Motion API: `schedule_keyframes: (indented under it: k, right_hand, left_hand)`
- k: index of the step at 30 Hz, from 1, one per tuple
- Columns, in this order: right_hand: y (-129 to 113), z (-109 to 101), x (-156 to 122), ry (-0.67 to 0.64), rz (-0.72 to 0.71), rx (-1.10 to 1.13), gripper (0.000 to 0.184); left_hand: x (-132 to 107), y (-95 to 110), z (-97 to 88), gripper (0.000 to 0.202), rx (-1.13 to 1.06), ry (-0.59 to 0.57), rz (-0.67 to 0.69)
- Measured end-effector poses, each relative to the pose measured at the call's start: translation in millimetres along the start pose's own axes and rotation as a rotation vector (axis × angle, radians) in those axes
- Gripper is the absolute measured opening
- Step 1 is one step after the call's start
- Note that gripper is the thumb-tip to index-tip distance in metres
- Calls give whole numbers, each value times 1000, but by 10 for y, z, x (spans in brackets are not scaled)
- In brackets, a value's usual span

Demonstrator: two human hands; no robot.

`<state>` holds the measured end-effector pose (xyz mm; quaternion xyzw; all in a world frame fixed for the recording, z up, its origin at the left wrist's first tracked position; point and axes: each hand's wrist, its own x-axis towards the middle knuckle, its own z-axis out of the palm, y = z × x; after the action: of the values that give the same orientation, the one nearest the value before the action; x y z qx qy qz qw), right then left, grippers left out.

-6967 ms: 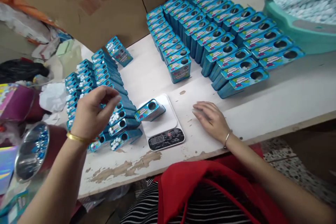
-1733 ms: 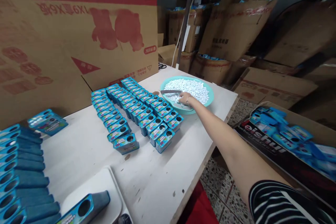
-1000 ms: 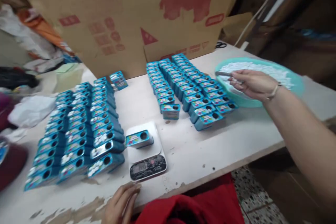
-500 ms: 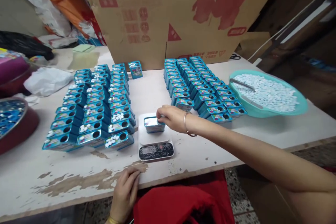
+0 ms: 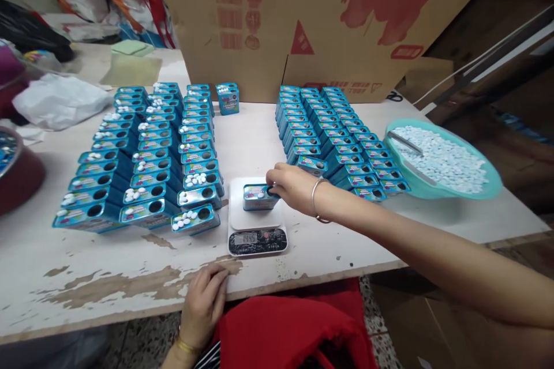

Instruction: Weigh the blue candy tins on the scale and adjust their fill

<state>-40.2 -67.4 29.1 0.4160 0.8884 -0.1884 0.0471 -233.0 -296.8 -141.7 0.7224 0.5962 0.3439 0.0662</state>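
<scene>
A small blue tin [image 5: 258, 203] with a few white candies on its lid rests on the white digital scale [image 5: 255, 220], whose lit display shows digits. My right hand [image 5: 294, 187], with a bracelet at the wrist, grips the tin's right end beside its dark round hole, thumb and fingers pinched together. My left hand [image 5: 204, 300] lies at the table's front edge, fingers curled together with nothing seen in them. To the left stand rows of blue tins [image 5: 151, 184], many with white candies on top. More rows of blue tins [image 5: 333, 132] stand on the right, without candies on their lids.
A turquoise basin [image 5: 489, 179] full of white candies, with a metal scoop [image 5: 404, 141], is at the right. A large cardboard box [image 5: 277, 11] closes off the back. One tin [image 5: 228, 101] stands alone before it. A dark red bowl [image 5: 26, 184] sits far left.
The tin has shifted slightly right on the scale, with my right hand at its end. My view has turned a little. My left hand stays at the table edge.
</scene>
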Motion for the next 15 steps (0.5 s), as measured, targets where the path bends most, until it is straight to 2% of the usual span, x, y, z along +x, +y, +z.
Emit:
schedule_keyframes:
  k: [3, 6, 8, 11, 15]
  right_hand:
    - [66, -23, -16, 103, -20, 134, 14]
    - [205, -14, -44, 171, 34, 449, 10]
    - [312, 0, -76, 144, 107, 784, 8]
    - [446, 13, -143, 101, 198, 1199, 23]
    - [539, 27, -223, 82, 256, 1374, 26]
  left_hand:
    - [1, 16, 4, 19, 16, -6, 8]
    - [-4, 32, 7, 20, 16, -27, -4]
    - [-6, 39, 11, 19, 17, -34, -18]
    - [-5, 44, 17, 17, 10, -38, -35]
    - [2, 49, 19, 17, 7, -37, -39]
